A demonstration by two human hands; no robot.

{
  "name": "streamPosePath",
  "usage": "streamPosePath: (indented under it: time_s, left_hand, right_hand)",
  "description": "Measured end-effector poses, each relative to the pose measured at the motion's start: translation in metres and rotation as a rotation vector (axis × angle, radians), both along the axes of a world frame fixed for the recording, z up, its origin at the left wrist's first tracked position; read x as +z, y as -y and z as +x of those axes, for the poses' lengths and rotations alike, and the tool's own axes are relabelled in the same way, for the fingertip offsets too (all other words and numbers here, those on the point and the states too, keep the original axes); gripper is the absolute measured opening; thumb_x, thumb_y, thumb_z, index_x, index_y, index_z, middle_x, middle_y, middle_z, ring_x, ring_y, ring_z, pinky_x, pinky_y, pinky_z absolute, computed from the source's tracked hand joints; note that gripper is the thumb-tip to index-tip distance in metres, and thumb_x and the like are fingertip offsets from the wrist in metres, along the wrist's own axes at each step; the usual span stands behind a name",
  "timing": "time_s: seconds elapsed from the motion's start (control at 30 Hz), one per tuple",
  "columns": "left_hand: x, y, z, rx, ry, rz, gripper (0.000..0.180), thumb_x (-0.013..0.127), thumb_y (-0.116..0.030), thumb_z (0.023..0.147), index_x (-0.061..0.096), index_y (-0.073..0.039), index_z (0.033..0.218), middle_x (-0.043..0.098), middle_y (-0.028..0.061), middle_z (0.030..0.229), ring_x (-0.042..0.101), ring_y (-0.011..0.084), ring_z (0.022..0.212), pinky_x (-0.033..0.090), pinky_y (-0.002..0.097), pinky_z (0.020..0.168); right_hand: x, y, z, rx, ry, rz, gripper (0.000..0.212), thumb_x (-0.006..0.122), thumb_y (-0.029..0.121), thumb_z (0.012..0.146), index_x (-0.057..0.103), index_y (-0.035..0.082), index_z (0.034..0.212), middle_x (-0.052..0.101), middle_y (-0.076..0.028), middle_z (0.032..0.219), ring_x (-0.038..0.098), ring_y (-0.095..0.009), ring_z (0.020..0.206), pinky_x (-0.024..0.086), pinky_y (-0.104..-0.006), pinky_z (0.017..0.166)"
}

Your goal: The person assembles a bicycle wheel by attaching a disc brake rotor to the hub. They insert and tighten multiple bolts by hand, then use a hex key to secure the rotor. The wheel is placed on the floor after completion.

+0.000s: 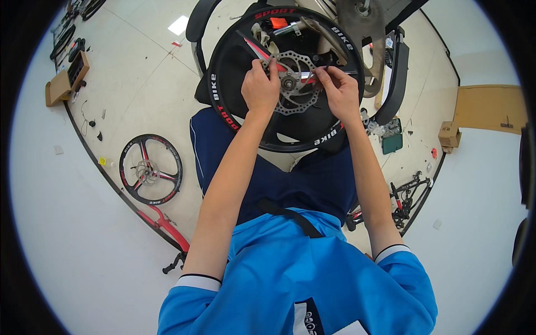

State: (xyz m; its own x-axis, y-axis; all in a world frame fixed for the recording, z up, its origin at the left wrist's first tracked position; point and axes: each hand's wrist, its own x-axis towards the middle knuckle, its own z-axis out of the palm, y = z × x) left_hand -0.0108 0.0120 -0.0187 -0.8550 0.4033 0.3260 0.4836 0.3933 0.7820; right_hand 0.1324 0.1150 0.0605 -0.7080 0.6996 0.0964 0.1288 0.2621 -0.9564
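A black bicycle wheel with broad red, white and black spokes lies flat over my knees and a dark armchair seat. A silver brake disc with holes round its edge sits over the wheel's hub. My left hand is closed at the disc's upper left edge, thumb and forefinger pinching it. On the opposite side my right hand pinches at the right edge of the disc with thumb and fingertips. Anything small between those fingertips is hidden.
Beyond the hub lie metal parts and an orange piece. Armrests flank the wheel. A second wheel and a red frame part are on the left floor. Right: a green case, a dark bike frame and a carton.
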Motion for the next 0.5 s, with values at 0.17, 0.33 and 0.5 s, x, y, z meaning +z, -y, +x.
streamPosePath:
  time_s: [0.17, 0.33, 0.5]
  left_hand:
    - [-0.0020, -0.0016, 0.0002, 0.007, -0.003, 0.023, 0.040, 0.060, -0.040, 0.100, 0.061, 0.000, 0.105, 0.068, 0.0219, 0.078, 0.068, 0.0414, 0.076, 0.052, 0.0497, 0.066]
    - [-0.0041, -0.0023, -0.0005, 0.014, -0.012, 0.037, 0.040, 0.061, -0.040, 0.100, 0.061, 0.000, 0.105, 0.068, 0.0221, 0.078, 0.068, 0.0417, 0.076, 0.052, 0.0498, 0.066]
    - [-0.0035, -0.0018, 0.0001, 0.014, 0.008, 0.044, 0.040, 0.061, -0.040, 0.099, 0.061, 0.000, 0.105, 0.068, 0.0225, 0.079, 0.068, 0.0421, 0.077, 0.052, 0.0498, 0.067]
  right_hand:
    - [-0.0072, 0.0027, -0.0024, -0.029, -0.071, 0.035, 0.019, 0.069, 0.013, 0.098, 0.074, -0.005, 0.105, 0.075, -0.006, 0.090, 0.069, -0.010, 0.082, 0.054, -0.0237, 0.077]
    - [-0.0094, 0.0019, -0.0080, -0.030, -0.085, 0.136, 0.017, 0.070, 0.011, 0.097, 0.074, -0.004, 0.104, 0.076, -0.008, 0.091, 0.071, -0.010, 0.084, 0.055, -0.0236, 0.076]
    - [-0.0010, 0.0057, -0.0084, -0.007, 0.012, 0.256, 0.016, 0.073, 0.009, 0.093, 0.074, -0.002, 0.104, 0.077, -0.009, 0.092, 0.074, -0.015, 0.083, 0.056, -0.0260, 0.075]
